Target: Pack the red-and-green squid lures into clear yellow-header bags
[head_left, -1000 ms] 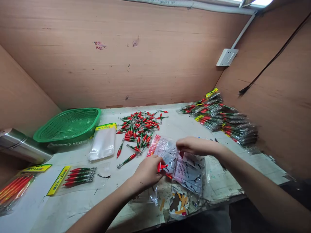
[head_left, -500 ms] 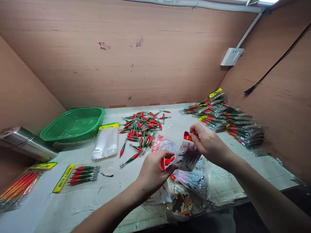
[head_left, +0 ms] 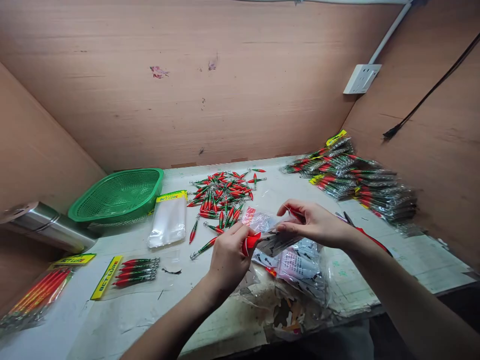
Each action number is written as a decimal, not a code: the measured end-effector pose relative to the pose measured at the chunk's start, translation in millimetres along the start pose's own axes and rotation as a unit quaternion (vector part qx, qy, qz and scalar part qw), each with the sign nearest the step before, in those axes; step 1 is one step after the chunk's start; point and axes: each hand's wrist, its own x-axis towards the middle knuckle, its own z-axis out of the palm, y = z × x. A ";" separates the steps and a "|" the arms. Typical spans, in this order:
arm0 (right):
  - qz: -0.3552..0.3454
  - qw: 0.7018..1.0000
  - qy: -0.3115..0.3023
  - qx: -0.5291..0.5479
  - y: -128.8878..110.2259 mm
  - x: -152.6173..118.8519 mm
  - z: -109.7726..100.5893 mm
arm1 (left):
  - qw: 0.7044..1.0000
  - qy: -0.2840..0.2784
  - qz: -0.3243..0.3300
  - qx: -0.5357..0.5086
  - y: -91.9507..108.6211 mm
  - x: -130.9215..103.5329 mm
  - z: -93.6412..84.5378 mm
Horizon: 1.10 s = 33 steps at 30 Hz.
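Between my hands is a clear plastic packet (head_left: 278, 242) with a red printed header and dark contents I cannot make out. My left hand (head_left: 229, 257) is closed, its thumb and fingers pinching the red end. At the packet's other end, my right hand (head_left: 315, 224) is closed on the plastic with bent fingers. Below them lie several printed plastic packets (head_left: 302, 270) near the table's front edge. A loose heap of red and green fishing lures (head_left: 225, 195) spreads just beyond my left hand.
A stack of yellow-topped clear bags (head_left: 182, 220) stands by a green basket (head_left: 118, 197). Bagged lures (head_left: 137, 271) lie at the left, beside a metal cylinder (head_left: 52, 225). Filled bags (head_left: 375, 185) are piled at the right. A red-handled tool (head_left: 375, 240) lies behind my right wrist.
My right hand has come down, and the packet has tilted flatter between both hands. My left hand has turned, with the red end now showing above its fingers. The view has shifted slightly.
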 end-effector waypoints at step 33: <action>0.088 0.944 0.086 0.307 -1.3 86.4 -7.4 | 0.922 0.021 0.339 0.186 -58.9 36.1 -50.5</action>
